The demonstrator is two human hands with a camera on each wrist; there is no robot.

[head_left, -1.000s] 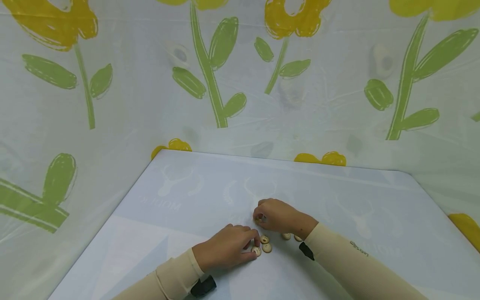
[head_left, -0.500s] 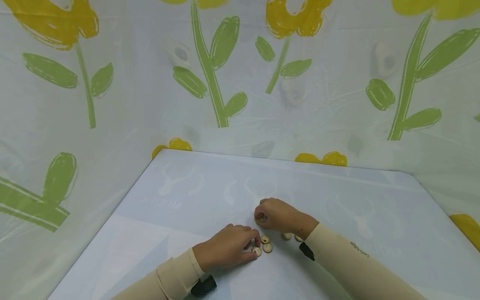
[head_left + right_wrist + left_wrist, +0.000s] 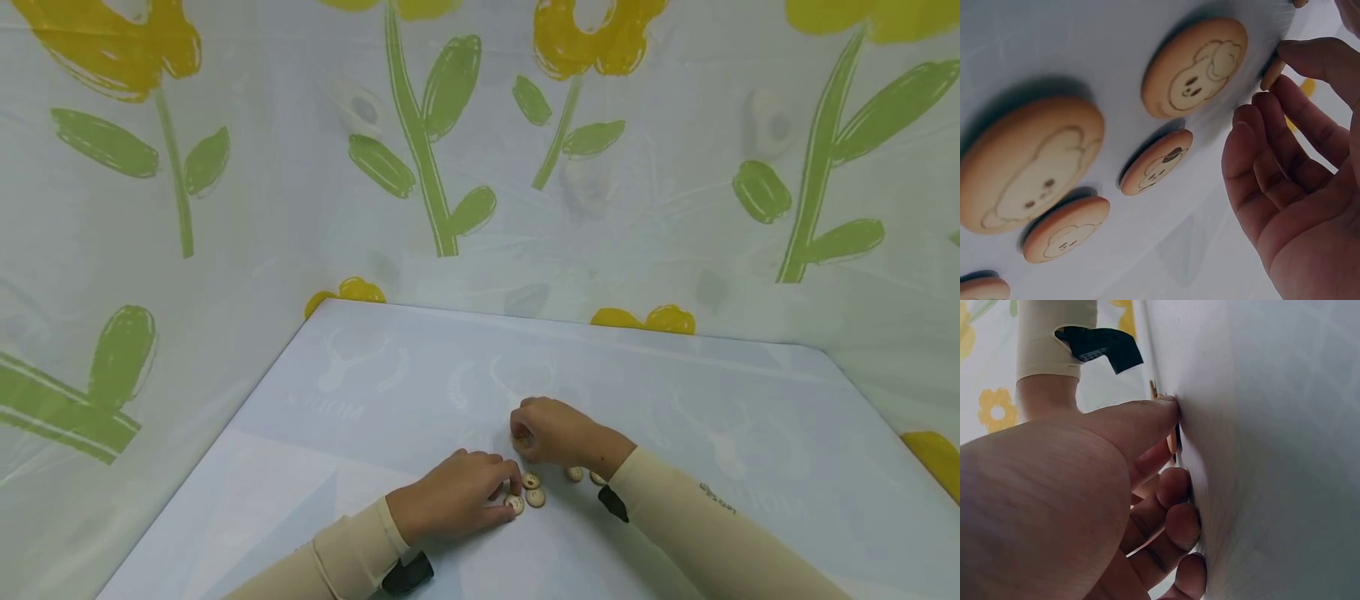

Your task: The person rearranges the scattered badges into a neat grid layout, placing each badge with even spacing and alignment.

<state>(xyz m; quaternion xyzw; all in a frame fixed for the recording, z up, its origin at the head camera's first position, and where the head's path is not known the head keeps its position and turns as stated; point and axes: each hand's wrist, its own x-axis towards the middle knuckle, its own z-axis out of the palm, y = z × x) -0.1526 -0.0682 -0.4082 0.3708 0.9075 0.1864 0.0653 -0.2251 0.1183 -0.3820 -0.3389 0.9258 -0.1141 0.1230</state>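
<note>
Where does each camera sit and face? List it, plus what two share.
Head: worn on the head, facing forward and down at the table, round pieces, left hand, right hand and sleeves.
Left wrist: worn there, looking along the table past the left hand; the right sleeve shows behind.
Right wrist: worn there, looking at the round pieces and the right hand.
Head and right wrist share the round pieces and right hand.

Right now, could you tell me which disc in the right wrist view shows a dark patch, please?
The disc nearest the picture's centre; the other discs whose faces show clearly have none.
</note>
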